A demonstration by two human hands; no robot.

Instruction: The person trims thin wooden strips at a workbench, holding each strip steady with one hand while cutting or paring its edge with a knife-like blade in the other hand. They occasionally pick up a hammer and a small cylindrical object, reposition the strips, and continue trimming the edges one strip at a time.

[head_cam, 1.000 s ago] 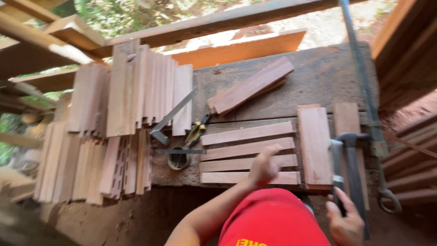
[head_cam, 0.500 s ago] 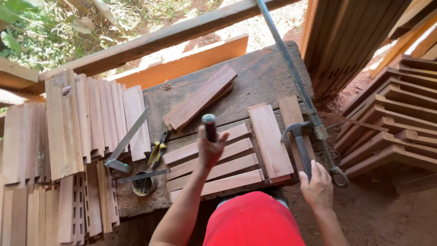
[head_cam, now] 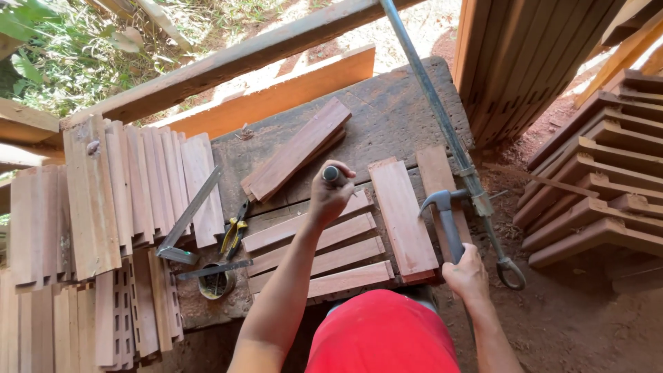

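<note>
My left hand [head_cam: 330,196] is closed around a short dark rod-like tool [head_cam: 331,173], held upright over the wooden slats [head_cam: 324,259] lying side by side on the workbench [head_cam: 387,114]. My right hand [head_cam: 468,273] grips the handle of a claw hammer [head_cam: 445,211], whose head rests above a reddish board [head_cam: 402,215] set across the slats' right ends. A second narrow board [head_cam: 435,170] lies just right of it.
Two stacked boards [head_cam: 298,148] lie diagonally on the bench. A metal square [head_cam: 186,221], yellow-handled pliers [head_cam: 235,233] and a small tin [head_cam: 215,282] sit at the bench's left. Stacks of slats [head_cam: 117,200] stand left, a long bar clamp [head_cam: 442,131] and moulded frames [head_cam: 601,179] right.
My left hand rose from the slats holding the dark rod and now sits slightly farther right. My right hand stays on the hammer handle. The view shifted left-down across the bench.
</note>
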